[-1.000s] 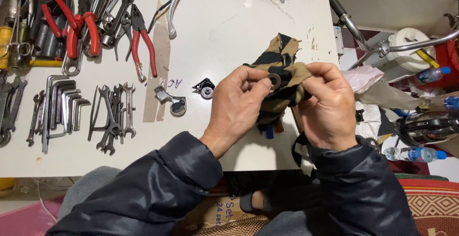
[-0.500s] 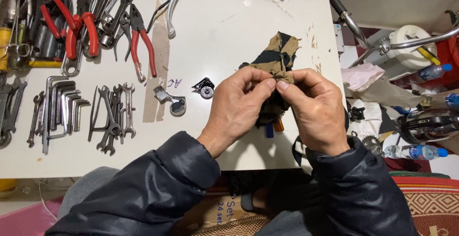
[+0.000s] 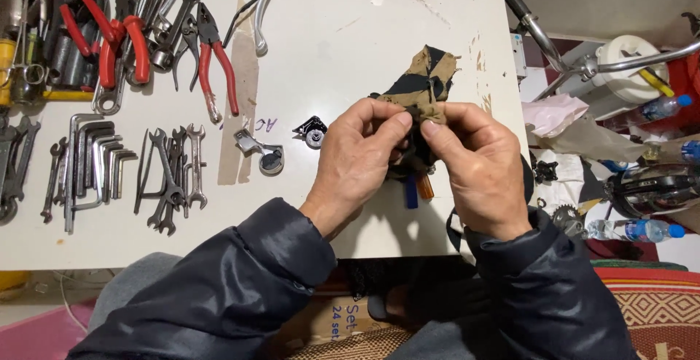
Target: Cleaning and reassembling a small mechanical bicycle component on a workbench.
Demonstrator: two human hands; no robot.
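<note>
Left hand (image 3: 357, 159) and right hand (image 3: 477, 167) pinch a tan-black rag (image 3: 423, 86), wrenches (image 3: 171, 174) well left.

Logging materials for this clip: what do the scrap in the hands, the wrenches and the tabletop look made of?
Scrap: woven cloth, tan with black patches, frayed edges, pinched by left hand and right hand. Wrenches: bare grey metal, dull sheen. Tabletop: smooth white, probably laminate or painted board, scuffed and stained.
</note>
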